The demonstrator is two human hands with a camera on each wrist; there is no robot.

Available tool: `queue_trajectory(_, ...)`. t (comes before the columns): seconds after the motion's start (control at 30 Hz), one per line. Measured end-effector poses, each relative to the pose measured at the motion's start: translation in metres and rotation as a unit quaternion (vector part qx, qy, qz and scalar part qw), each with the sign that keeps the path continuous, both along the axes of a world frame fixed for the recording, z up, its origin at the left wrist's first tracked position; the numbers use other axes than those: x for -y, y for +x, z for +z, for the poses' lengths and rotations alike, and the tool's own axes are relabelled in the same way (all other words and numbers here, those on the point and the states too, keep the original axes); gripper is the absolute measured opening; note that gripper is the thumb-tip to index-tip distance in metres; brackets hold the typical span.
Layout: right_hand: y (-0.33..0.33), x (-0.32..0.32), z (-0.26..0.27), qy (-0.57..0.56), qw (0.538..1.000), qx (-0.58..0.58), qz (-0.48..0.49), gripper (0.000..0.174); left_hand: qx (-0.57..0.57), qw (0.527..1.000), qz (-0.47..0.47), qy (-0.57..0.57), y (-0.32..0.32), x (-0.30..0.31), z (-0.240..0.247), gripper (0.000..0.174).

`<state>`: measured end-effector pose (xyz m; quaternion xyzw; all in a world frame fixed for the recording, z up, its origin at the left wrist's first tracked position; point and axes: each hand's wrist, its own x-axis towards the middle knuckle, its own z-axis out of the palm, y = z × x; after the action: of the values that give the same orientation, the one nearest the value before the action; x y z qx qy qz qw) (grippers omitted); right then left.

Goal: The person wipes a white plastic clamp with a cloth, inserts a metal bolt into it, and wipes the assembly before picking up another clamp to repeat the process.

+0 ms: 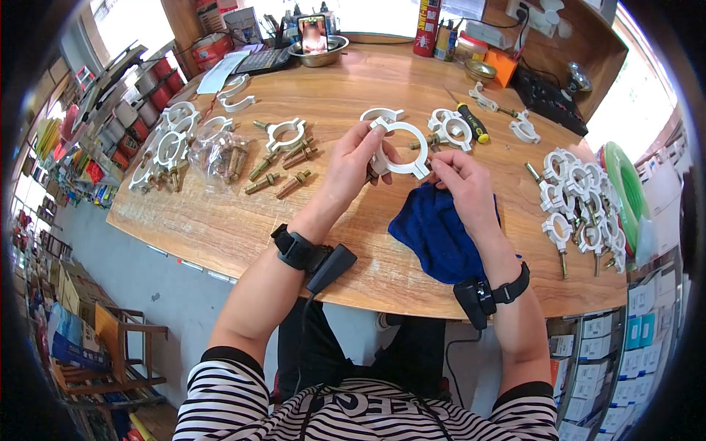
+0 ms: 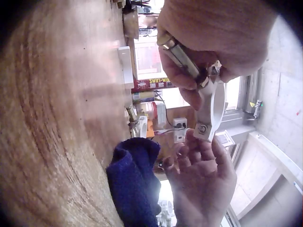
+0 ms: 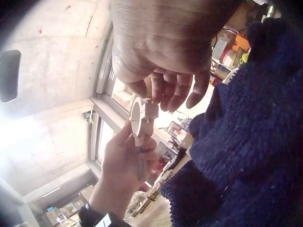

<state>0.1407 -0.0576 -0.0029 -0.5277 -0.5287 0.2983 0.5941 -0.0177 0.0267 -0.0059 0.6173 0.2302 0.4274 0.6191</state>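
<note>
Above the counter (image 1: pixel 176 220), bolts (image 1: pixel 295 184) leftward, cloth (image 1: pixel 439 235) nearer me, my left grip (image 1: pixel 350 163) clasps the clamp (image 1: pixel 423 170) (fingers partly hide it), long axis pointing rightward to my right grip (image 1: pixel 469 189), whose hold I can't tell.

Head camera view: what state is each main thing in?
White ring-shaped clamp: held up.
Bare left hand: gripping the clamp.
Bare right hand: fingertips at the clamp's edge.
Blue cloth: crumpled.
Yellow-and-black screwdriver: lying down.
Clear plastic bag: crumpled, metal bolts inside.
Black smartphone: upright, screen lit.
Red spray can: upright.
</note>
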Motion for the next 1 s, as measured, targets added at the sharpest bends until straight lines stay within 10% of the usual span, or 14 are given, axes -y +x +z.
queue_trajectory(1.0,-0.0032,-0.0006,-0.0027,-0.003,1.000,-0.027,-0.003,0.015,-0.010,1.000,0.016,0.001,-0.0007,0.0027,0.0020,0.031)
